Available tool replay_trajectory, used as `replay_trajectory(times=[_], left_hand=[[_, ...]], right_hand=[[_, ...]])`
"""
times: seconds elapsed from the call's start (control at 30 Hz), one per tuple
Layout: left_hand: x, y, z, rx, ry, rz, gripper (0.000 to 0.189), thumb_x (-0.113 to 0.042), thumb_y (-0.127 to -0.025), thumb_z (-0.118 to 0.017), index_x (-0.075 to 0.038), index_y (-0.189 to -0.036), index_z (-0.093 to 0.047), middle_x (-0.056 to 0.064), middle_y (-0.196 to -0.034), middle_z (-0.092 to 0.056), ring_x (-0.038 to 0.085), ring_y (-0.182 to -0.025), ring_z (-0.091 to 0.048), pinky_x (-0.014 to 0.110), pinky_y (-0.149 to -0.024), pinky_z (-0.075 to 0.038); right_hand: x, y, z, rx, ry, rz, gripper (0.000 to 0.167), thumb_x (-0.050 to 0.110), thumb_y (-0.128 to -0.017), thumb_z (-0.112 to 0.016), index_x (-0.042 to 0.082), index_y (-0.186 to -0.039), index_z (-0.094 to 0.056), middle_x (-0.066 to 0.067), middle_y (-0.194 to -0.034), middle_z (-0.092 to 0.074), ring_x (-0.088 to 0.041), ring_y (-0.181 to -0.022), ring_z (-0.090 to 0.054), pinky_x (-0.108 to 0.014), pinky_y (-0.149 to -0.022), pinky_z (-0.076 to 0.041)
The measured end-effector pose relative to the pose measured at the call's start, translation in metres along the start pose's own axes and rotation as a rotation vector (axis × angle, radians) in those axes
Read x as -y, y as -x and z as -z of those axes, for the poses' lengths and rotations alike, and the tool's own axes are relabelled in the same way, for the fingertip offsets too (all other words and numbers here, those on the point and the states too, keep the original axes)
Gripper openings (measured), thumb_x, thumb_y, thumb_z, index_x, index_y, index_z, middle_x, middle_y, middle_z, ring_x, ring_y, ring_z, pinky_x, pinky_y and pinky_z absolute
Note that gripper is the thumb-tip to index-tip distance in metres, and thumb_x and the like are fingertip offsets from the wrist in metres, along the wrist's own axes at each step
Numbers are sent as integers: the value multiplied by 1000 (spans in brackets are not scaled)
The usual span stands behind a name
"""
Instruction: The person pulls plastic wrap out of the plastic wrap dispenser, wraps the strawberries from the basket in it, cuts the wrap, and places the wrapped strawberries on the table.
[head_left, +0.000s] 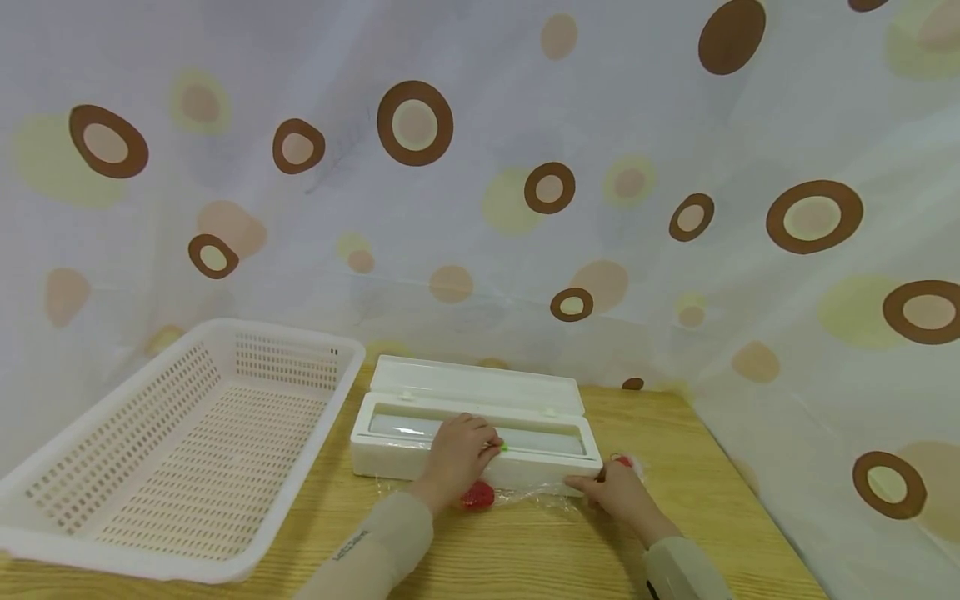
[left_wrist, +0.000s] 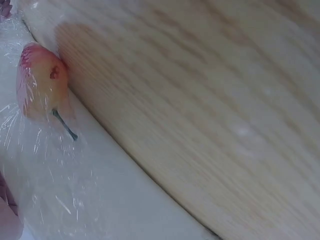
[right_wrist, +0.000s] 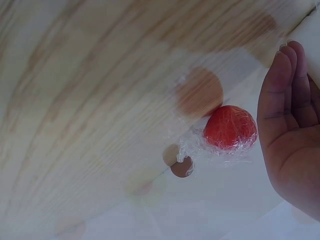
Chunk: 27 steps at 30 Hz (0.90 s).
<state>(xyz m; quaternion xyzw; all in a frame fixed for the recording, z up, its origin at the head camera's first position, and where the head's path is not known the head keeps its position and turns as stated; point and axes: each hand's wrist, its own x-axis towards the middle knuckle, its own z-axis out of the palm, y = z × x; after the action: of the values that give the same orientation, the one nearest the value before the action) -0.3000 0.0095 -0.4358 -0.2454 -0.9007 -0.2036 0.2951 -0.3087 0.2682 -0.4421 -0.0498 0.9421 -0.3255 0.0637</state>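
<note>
A long white cling film dispenser (head_left: 472,471) has its lid (head_left: 480,385) raised, showing the film roll (head_left: 551,439) inside. On its front bar, the fingertips of my left hand (head_left: 459,454) pinch a small green slider (head_left: 504,447). My right hand (head_left: 621,492) rests its fairly straight fingers against the dispenser's front right corner. Clear film (left_wrist: 65,195) hangs down the front over a pear-shaped red-and-yellow fruit (left_wrist: 42,82) with a dark stem. Just right of my right hand sits a red fruit (right_wrist: 230,127) wrapped in crinkled film.
To the left stands a large white slotted plastic basket (head_left: 296,479). The wood-grain table (head_left: 517,554) runs back to a white sheet (head_left: 480,250) with brown, tan and yellow spots, which also rises along the right side.
</note>
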Motion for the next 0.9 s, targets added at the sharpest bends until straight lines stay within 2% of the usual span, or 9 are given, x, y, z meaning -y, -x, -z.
replay_trajectory(times=[0.33, 0.67, 0.9], left_hand=[[6, 5, 15, -2, -18, 29, 6, -22, -80, -71, -18, -78, -69, -8, -85, -70, 12, -86, -61, 28, -82, -46], [12, 11, 22, 13, -23, 73, 4, -21, -80, -72, -19, -79, -68, -8, -86, -69, 14, -88, -60, 32, -83, -46], [21, 16, 28, -20, -32, 93, 5, -22, -78, -72, -18, -78, -69, -7, -84, -70, 14, -89, -62, 33, -83, -47]], right_hand=[[0, -1, 1, 6, -7, 10, 49, 47, -81, -67, 6, -57, -58, 1, -48, -47, -9, -44, -35, -24, -43, -31], [2, 1, -1, -2, -10, -2, 49, 44, -81, -68, 4, -55, -58, 4, -44, -43, -9, -44, -31, -23, -44, -28], [3, 1, 0, 10, -12, -3, 49, 45, -82, -67, 4, -56, -59, 5, -43, -40, -8, -43, -29, -22, -44, -27]])
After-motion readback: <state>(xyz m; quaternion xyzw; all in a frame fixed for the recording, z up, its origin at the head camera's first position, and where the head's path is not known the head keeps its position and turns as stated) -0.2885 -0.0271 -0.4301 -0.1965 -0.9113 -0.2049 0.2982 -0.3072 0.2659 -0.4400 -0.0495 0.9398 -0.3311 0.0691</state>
